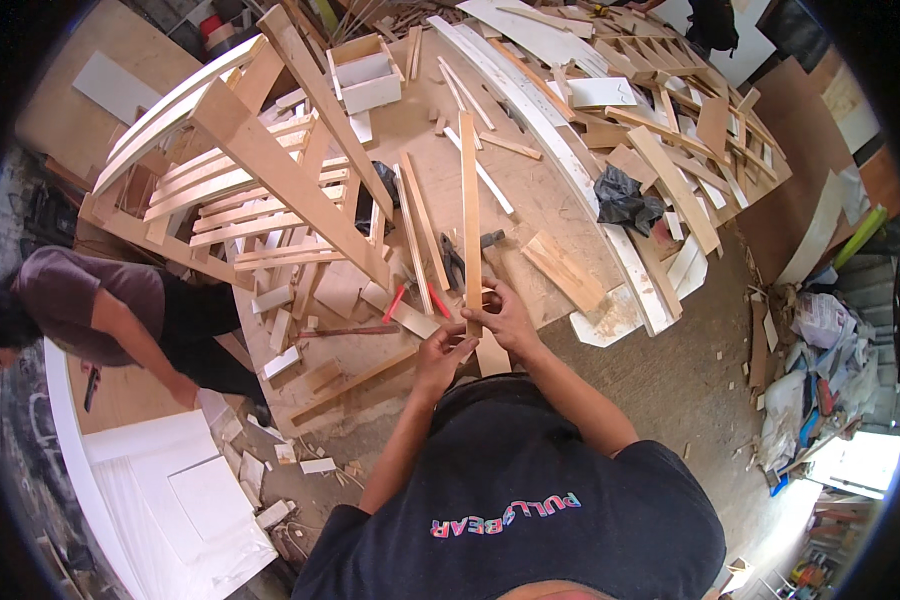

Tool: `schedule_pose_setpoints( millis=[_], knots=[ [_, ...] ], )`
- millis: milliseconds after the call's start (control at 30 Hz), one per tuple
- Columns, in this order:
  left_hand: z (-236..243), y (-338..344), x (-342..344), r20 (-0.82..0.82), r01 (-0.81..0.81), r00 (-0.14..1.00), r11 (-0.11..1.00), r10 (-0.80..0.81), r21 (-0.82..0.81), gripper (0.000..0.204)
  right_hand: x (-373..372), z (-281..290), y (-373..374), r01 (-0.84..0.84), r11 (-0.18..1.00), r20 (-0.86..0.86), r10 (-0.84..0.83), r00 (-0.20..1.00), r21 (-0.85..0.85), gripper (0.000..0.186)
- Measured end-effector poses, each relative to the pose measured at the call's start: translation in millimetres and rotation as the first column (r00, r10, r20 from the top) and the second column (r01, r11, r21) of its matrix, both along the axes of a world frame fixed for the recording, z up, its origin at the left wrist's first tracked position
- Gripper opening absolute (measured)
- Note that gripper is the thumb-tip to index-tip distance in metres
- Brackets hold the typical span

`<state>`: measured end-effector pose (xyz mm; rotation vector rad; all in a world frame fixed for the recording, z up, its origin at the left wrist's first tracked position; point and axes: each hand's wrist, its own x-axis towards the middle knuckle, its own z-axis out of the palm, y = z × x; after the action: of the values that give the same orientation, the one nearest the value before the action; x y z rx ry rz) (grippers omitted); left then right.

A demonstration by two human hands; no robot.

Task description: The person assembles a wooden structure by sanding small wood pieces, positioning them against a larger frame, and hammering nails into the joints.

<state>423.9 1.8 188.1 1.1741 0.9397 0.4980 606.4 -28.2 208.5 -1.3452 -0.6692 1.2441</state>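
Pale, long, flat wooden strip (471, 200) in hand, reaching out over the brown wooden bench (535, 190)!
The right hand (507, 318) has its fingers clasped round the near end; the left hand (442, 355) has its fingers at that end too, grip impossible to tell. Farther left rises a large slatted frame of pale wood (290, 183).

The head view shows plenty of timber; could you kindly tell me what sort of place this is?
Most likely a woodworking shop, judging by the slatted, pale wooden frame, the long, flat, tan wooden strip being held, and the heaped white and tan wooden pieces.
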Motion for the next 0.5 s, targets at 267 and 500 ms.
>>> schedule_pose_setpoints(
  millis=[267,500],
  knots=[
    [-50.0,2.8,19.9,-0.297,-0.08,0.937,0.941,0.184,0.329,0.032,41.0,-85.5,4.3,-0.026,0.994,0.097,0.036,0.995,-0.107,0.073],
    [-117.3,69.0,27.3,-0.466,0.032,0.669,0.605,0.578,0.796,0.047,54.4,-172.0,2.3,-0.037,0.993,0.159,0.055,0.986,-0.116,0.071]
  ],
)
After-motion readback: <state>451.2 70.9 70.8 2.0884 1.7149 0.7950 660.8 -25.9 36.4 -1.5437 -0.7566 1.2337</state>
